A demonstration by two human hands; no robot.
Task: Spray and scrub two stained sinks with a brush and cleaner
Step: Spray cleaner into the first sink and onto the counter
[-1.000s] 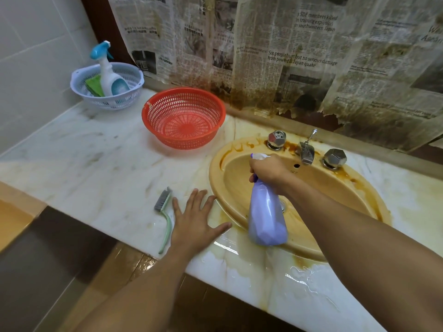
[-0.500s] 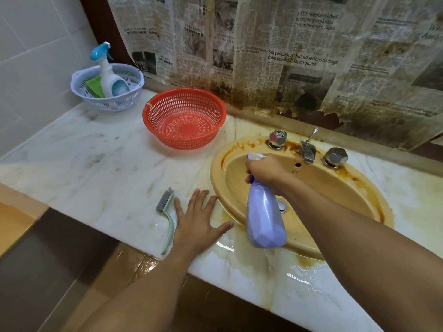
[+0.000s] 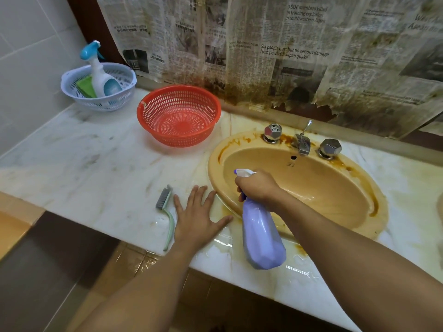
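Observation:
A tan oval sink (image 3: pixel 330 188) with brown rust stains round its rim is set in the marble counter (image 3: pixel 84 164). My right hand (image 3: pixel 257 186) grips the neck of a lilac spray bottle (image 3: pixel 262 238), held over the sink's near left edge with its white nozzle pointing left. My left hand (image 3: pixel 195 218) rests flat on the counter, fingers spread, just left of the sink. A grey-bristled brush with a pale green handle (image 3: pixel 165 212) lies on the counter beside my left hand, not held.
A red perforated basket (image 3: pixel 178 115) stands left of the taps (image 3: pixel 302 141). Against the tiled wall in the far left corner, a white basket (image 3: pixel 72 85) holds a blue-topped spray bottle (image 3: pixel 100 73) and a green sponge. Stained newspaper covers the back wall. The counter's front edge is wet.
My right hand has drawn the lilac bottle back from near the faucet toward the sink's near left edge. My left hand and the brush have stayed put.

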